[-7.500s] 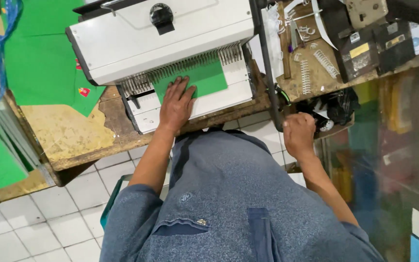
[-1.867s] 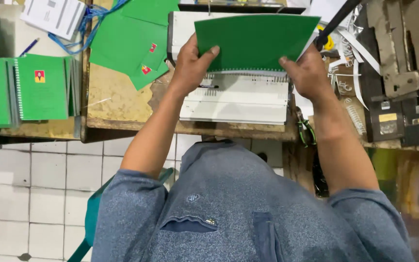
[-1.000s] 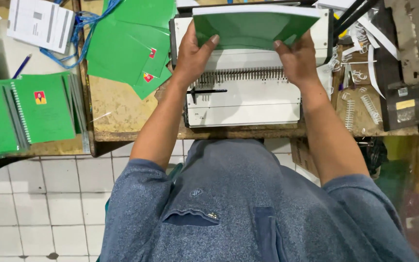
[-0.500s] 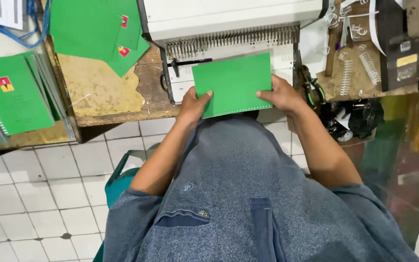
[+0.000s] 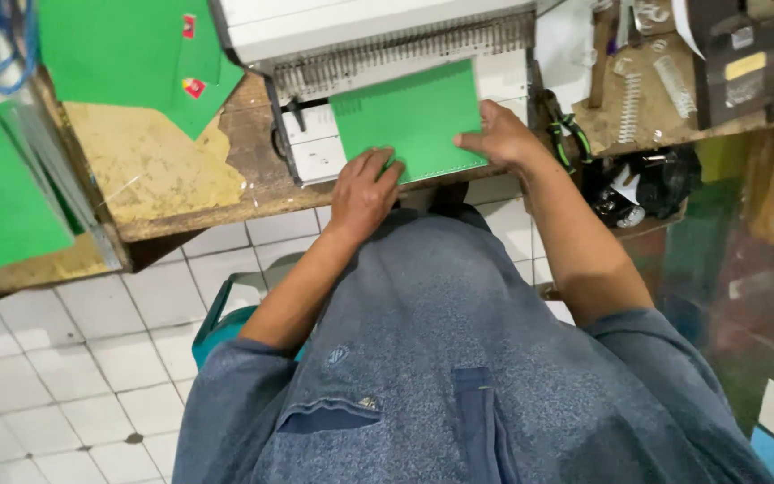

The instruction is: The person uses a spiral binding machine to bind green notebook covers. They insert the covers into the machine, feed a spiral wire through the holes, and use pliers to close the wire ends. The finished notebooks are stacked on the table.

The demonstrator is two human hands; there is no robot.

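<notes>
Left grip (image 5: 362,190) and right grip (image 5: 497,136) pinching green booklet (image 5: 409,118), binding machine (image 5: 378,54) just behind

Matt green card cover (image 5: 409,116), glossy white plastic binding machine (image 5: 360,27), worn rough wooden bench (image 5: 163,170).

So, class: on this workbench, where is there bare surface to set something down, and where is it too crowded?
One free patch: the worn tabletop between the loose green covers and the binding machine. The machine's front is taken by the green booklet under the left hand and right hand. The right side, with plastic combs, is crowded.
</notes>
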